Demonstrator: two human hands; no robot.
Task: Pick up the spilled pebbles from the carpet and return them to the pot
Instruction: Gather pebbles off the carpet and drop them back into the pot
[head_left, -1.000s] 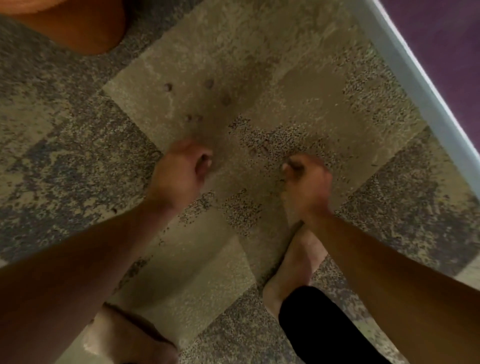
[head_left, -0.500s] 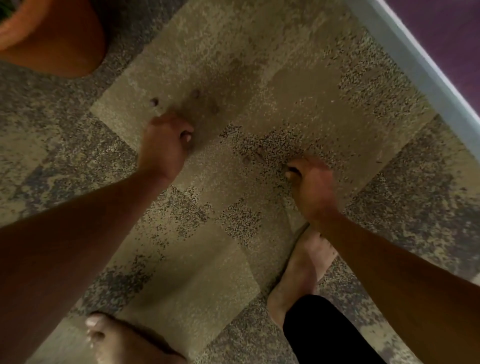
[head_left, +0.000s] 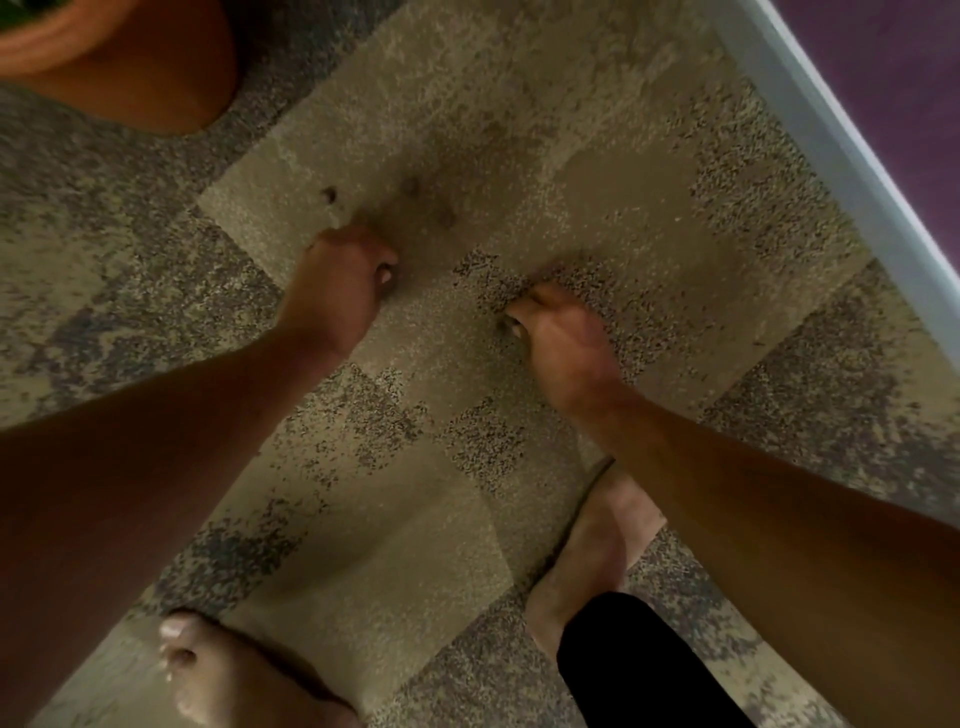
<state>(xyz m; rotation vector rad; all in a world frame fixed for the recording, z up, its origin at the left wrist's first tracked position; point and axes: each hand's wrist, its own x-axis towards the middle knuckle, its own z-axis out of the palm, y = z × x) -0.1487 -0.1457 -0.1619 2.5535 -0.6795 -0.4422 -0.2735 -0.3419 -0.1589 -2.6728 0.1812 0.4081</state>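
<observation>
In the head view, three small dark pebbles (head_left: 328, 196) are seen lying loose on the tan patch of carpet (head_left: 597, 171), just beyond the left hand (head_left: 343, 275). That hand is curled into a loose fist with its fingertips at the carpet; whether a pebble is enclosed cannot be told. The right hand (head_left: 558, 332) is likewise curled, fingertips down on a speckled patch, contents hidden. The orange pot (head_left: 130, 78) stands at the upper left, well apart from both hands. The pebbles are judged hard, light and smooth, best pinched individually between thumb and forefinger, then gathered in the palm.
</observation>
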